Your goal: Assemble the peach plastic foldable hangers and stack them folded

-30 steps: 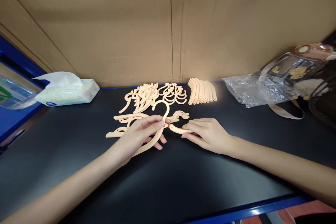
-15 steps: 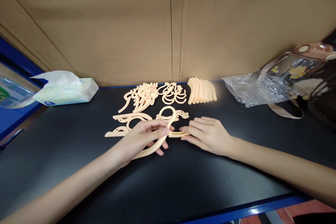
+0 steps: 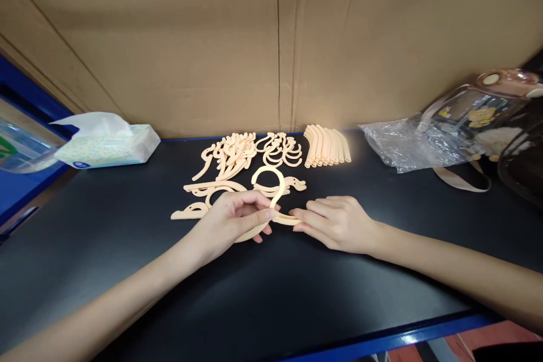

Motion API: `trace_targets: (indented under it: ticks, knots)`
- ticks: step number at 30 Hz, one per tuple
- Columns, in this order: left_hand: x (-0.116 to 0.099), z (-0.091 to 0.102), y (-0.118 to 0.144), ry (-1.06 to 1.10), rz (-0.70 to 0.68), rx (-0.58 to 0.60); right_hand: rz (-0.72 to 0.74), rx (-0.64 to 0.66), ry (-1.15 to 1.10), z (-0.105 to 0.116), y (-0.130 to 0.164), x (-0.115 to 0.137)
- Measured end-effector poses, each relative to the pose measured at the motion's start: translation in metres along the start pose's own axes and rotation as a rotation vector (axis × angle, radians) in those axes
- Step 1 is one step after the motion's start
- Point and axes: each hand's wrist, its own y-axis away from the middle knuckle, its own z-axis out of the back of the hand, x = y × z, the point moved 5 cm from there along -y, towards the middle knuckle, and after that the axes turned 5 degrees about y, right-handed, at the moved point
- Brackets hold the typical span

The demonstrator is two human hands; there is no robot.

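At the centre of the frame, the left hand [image 3: 231, 220] pinches a peach plastic hook-shaped hanger piece [image 3: 271, 192], steadying it upright, while the right hand [image 3: 335, 223] closes fingertips on a short curved peach arm [image 3: 288, 218], seemingly touching the hook. Behind lie loose matching peach parts [image 3: 250, 153] on the black tabletop [image 3: 271, 288].

Near table [image 3: 297, 294] free, parts pile [image 3: 237, 155] behind, bag [image 3: 407, 147] prob. blocks right

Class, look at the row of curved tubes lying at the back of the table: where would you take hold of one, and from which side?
Probably the rightmost tube, gripped at mid-length from above and the right. The tubes lie flat, packed side by side, so only that outer one shows a free flank; the parts pile crowds the left and the cardboard wall blocks the far side.
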Motion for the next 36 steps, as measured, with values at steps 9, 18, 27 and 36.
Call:
trace_targets:
  ticks: [9,18,27,36]
  knots:
    - [-0.002,0.000,0.001,-0.291,-0.132,-0.065,-0.026,0.075,-0.011,-0.005,0.001,0.001]
    - [-0.002,0.002,0.000,-0.469,-0.231,-0.062,-0.058,0.155,-0.051,-0.010,0.002,-0.001]
    - [-0.005,0.000,0.003,-0.719,-0.317,-0.044,-0.084,0.166,-0.108,-0.010,0.002,-0.003]
    - [0.006,-0.012,0.009,-1.098,-0.499,-0.060,-0.100,0.036,-0.223,-0.005,-0.001,-0.010]
